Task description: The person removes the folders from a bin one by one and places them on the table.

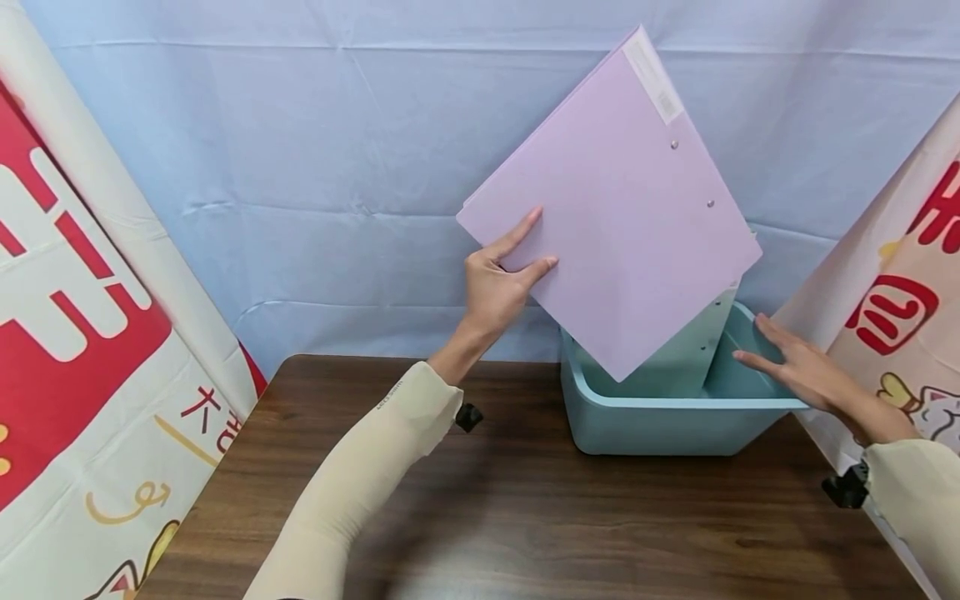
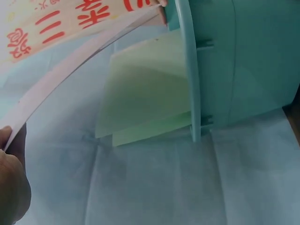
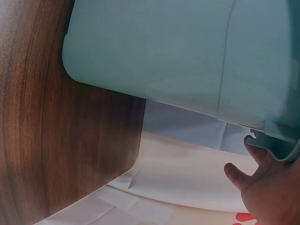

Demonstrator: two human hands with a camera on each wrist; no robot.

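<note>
My left hand [image 1: 497, 287] pinches a light purple folder [image 1: 615, 192] near its left corner, thumb on the near face. The folder is tilted, one corner pointing up and its lowest corner overlapping the front of a teal plastic bin [image 1: 660, 429]. In the left wrist view the folder [image 2: 51, 79] shows almost edge-on. Pale green folders [image 2: 145, 89] stand in the bin, partly hidden behind the purple one in the head view. My right hand [image 1: 810, 371] holds the bin's right rim, thumb and forefinger over the inside, other fingers [image 3: 236, 176] outside below it.
The bin stands on a dark wooden table [image 1: 510, 517], towards its back right. A light blue cloth [image 1: 300, 167] hangs behind. Printed red and white sheets [image 1: 112, 333] flank the table on both sides.
</note>
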